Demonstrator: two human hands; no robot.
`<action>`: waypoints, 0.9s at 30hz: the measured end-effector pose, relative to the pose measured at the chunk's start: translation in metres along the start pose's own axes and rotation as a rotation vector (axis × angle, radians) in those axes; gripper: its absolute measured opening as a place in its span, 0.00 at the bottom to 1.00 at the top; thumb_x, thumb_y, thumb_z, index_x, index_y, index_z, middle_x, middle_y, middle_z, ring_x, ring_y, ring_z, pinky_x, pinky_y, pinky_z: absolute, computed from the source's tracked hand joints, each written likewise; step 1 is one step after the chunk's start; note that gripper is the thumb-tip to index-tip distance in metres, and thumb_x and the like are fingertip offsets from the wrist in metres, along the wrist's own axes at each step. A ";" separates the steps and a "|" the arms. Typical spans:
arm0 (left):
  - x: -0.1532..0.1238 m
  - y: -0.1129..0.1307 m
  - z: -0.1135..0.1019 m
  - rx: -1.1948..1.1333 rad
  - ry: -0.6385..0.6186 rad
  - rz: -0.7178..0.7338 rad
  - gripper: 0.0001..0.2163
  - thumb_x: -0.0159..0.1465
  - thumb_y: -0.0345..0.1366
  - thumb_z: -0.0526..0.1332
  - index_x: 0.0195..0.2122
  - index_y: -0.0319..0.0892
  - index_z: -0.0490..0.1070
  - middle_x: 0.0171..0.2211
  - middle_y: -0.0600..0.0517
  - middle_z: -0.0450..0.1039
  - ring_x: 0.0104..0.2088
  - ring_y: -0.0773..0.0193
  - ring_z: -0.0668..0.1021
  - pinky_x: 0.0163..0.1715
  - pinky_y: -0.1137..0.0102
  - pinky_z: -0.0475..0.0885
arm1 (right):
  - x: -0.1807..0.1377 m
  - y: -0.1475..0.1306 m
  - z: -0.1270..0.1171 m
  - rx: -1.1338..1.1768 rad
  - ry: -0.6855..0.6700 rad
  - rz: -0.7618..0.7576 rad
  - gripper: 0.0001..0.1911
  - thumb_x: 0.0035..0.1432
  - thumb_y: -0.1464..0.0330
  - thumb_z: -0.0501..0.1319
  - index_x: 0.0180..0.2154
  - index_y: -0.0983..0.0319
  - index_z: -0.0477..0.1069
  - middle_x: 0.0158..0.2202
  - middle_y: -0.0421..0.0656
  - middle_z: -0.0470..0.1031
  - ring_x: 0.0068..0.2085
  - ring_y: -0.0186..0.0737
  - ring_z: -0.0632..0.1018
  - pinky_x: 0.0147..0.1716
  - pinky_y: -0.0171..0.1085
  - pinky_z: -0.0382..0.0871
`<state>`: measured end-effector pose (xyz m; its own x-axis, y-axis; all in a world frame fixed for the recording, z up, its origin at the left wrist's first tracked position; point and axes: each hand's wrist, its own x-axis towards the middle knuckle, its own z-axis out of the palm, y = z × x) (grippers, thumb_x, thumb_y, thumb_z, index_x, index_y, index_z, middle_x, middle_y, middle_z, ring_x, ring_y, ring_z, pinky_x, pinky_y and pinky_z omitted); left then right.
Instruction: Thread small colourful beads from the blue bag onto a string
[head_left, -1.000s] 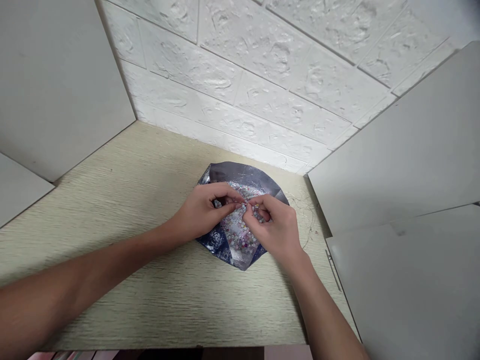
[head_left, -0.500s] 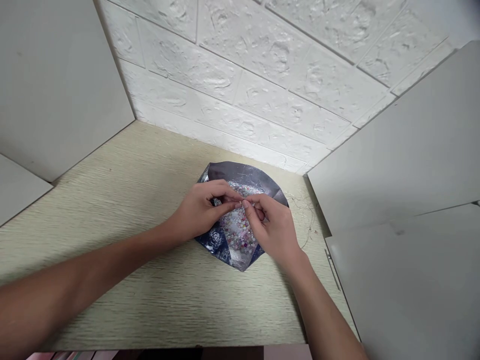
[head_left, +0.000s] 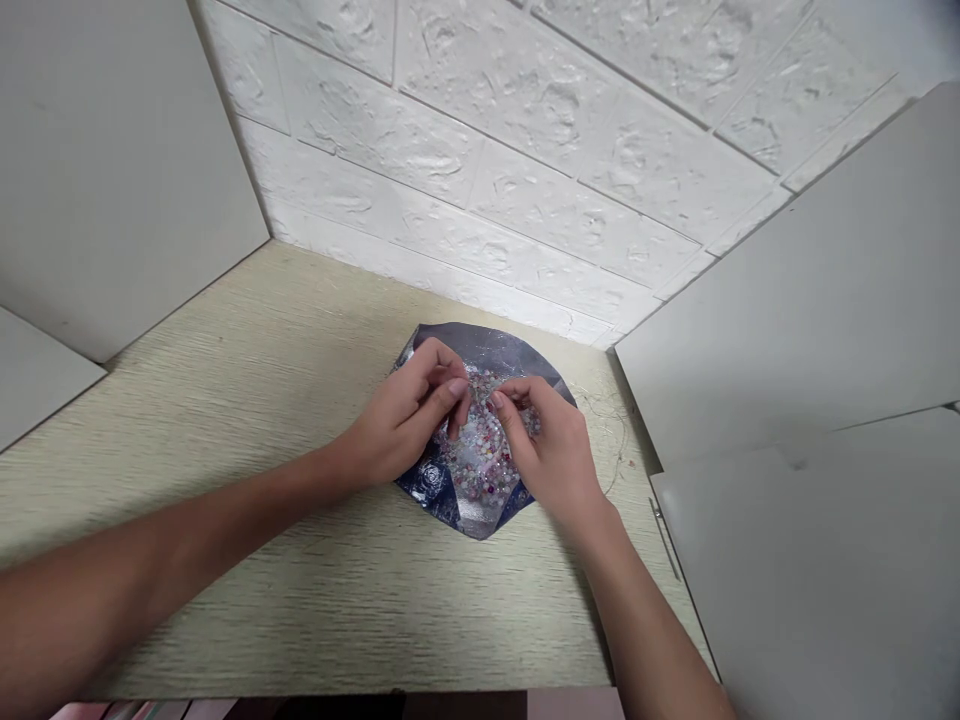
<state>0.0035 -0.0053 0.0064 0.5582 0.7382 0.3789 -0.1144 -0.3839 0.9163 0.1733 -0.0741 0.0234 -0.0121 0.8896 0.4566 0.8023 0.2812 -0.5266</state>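
Beads (head_left: 484,450), tiny, light, prob. slippery, are lying heaped on a shiny navy foil sheet (head_left: 487,345) on the surface (head_left: 247,400); best pinched w/ fingertips. L hand (head_left: 397,410), R hand (head_left: 551,450) are working close together over the heap, grip unclear.

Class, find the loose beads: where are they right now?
In the head view, the beads lie on a shiny blue sheet, between the left hand and the right hand.

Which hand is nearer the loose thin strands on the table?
The right hand, among the beads, is nearer the strands; the left hand is farther from them, on the beads' other side.
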 end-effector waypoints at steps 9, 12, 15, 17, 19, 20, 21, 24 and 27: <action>-0.001 0.009 0.003 0.202 0.356 0.266 0.04 0.70 0.36 0.49 0.37 0.45 0.55 0.60 0.47 0.63 0.59 0.58 0.67 0.55 0.59 0.65 | 0.003 0.004 0.000 -0.160 -0.036 0.032 0.07 0.64 0.67 0.53 0.38 0.61 0.68 0.38 0.46 0.74 0.41 0.42 0.74 0.40 0.40 0.66; -0.001 0.010 0.002 0.317 0.411 0.330 0.02 0.69 0.34 0.49 0.38 0.45 0.57 0.62 0.49 0.60 0.62 0.58 0.63 0.58 0.59 0.62 | 0.003 0.006 0.001 -0.189 0.023 0.076 0.06 0.62 0.68 0.54 0.37 0.61 0.68 0.37 0.46 0.74 0.40 0.43 0.74 0.39 0.41 0.67; -0.002 0.008 0.000 0.369 0.293 0.360 0.02 0.68 0.31 0.52 0.38 0.44 0.61 0.52 0.48 0.68 0.54 0.59 0.70 0.53 0.61 0.66 | 0.002 0.007 0.001 -0.198 0.114 0.084 0.08 0.60 0.72 0.54 0.41 0.61 0.68 0.42 0.48 0.73 0.45 0.46 0.73 0.44 0.44 0.68; -0.002 0.005 -0.002 0.442 0.192 0.372 0.02 0.66 0.30 0.55 0.38 0.43 0.65 0.44 0.48 0.70 0.48 0.60 0.73 0.49 0.63 0.68 | 0.002 0.004 -0.001 -0.156 0.149 0.047 0.17 0.57 0.74 0.53 0.50 0.62 0.65 0.49 0.50 0.71 0.51 0.48 0.71 0.49 0.47 0.66; -0.001 0.001 -0.003 0.519 0.093 0.373 0.04 0.65 0.29 0.56 0.38 0.42 0.68 0.40 0.48 0.70 0.44 0.61 0.73 0.45 0.65 0.69 | 0.001 0.000 -0.003 -0.063 0.094 -0.013 0.26 0.56 0.76 0.53 0.57 0.60 0.58 0.55 0.50 0.68 0.56 0.47 0.69 0.53 0.48 0.64; 0.000 -0.001 -0.003 0.545 0.046 0.374 0.04 0.65 0.29 0.56 0.38 0.42 0.69 0.39 0.48 0.70 0.43 0.61 0.73 0.44 0.66 0.69 | 0.000 -0.003 -0.003 -0.012 0.034 -0.043 0.28 0.56 0.76 0.53 0.59 0.59 0.56 0.56 0.49 0.67 0.56 0.46 0.69 0.54 0.48 0.64; 0.000 -0.002 -0.004 0.564 0.009 0.378 0.05 0.65 0.29 0.55 0.38 0.41 0.70 0.39 0.48 0.71 0.42 0.61 0.73 0.43 0.66 0.69 | 0.000 -0.005 -0.003 0.027 -0.032 -0.067 0.28 0.57 0.76 0.53 0.59 0.58 0.55 0.56 0.48 0.68 0.56 0.45 0.69 0.54 0.47 0.65; 0.001 -0.005 -0.004 0.589 -0.019 0.379 0.06 0.66 0.30 0.54 0.38 0.40 0.71 0.37 0.47 0.72 0.40 0.61 0.73 0.41 0.67 0.69 | -0.001 -0.008 0.000 0.038 -0.143 -0.100 0.19 0.62 0.71 0.53 0.56 0.59 0.60 0.49 0.46 0.73 0.50 0.42 0.73 0.50 0.45 0.67; 0.001 -0.007 -0.004 0.591 0.019 0.364 0.07 0.66 0.30 0.55 0.38 0.39 0.72 0.36 0.48 0.72 0.39 0.62 0.73 0.40 0.68 0.69 | -0.001 -0.005 0.002 0.004 -0.123 -0.094 0.11 0.65 0.68 0.52 0.48 0.60 0.67 0.43 0.45 0.75 0.44 0.41 0.75 0.46 0.42 0.68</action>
<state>0.0021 0.0004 0.0009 0.5544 0.5125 0.6557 0.1780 -0.8427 0.5081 0.1683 -0.0754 0.0237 -0.1603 0.8965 0.4130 0.7918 0.3666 -0.4884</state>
